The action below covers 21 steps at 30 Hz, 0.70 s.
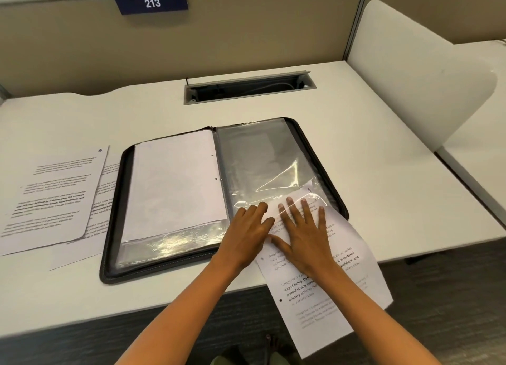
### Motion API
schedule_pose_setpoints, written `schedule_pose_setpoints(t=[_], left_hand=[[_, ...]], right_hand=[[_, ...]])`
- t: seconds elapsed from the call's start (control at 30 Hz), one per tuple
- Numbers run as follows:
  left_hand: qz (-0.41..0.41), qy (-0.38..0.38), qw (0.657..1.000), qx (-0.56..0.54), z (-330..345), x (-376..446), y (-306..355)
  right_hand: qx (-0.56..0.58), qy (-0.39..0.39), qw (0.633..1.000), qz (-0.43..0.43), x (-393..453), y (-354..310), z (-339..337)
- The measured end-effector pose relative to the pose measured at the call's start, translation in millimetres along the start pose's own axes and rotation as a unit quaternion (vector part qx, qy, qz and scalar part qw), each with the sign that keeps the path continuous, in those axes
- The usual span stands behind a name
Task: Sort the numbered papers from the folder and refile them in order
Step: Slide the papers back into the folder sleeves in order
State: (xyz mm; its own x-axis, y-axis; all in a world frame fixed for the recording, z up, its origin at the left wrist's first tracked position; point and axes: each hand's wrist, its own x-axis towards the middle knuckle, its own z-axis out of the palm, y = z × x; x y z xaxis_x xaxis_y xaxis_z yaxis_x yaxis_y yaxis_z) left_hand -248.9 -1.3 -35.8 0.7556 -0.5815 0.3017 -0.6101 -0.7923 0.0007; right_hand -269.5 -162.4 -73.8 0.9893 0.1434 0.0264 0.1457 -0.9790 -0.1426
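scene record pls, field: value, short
folder: open flat on desk
left page: white sheet in sleeve
right page: clear sleeve, printed sheet partly in, rest overhanging desk edge
left hand: on sleeve's lower edge
right hand: flat on printed sheet, fingers spread
loose papers: left of folder
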Motion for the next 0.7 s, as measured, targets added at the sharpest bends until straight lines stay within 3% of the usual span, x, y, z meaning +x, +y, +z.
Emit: schedule_pose_setpoints(t=[0.33, 0.47, 0.7], left_hand=[[-0.010, 0.009, 0.999, -0.040, -3, -12, -2], [-0.012, 0.014, 0.998, -0.052, -3, -14, -1], [0.005, 0.000, 0.999, -0.033, 0, -17, -5]], right_hand=[[0.041, -0.004, 0.998, 0.053, 10, -24, -3], [0.071, -0.003, 0.997, 0.023, 15, -30, -6], [0.165, 0.095, 0.981, 0.032, -2, -12, -13]])
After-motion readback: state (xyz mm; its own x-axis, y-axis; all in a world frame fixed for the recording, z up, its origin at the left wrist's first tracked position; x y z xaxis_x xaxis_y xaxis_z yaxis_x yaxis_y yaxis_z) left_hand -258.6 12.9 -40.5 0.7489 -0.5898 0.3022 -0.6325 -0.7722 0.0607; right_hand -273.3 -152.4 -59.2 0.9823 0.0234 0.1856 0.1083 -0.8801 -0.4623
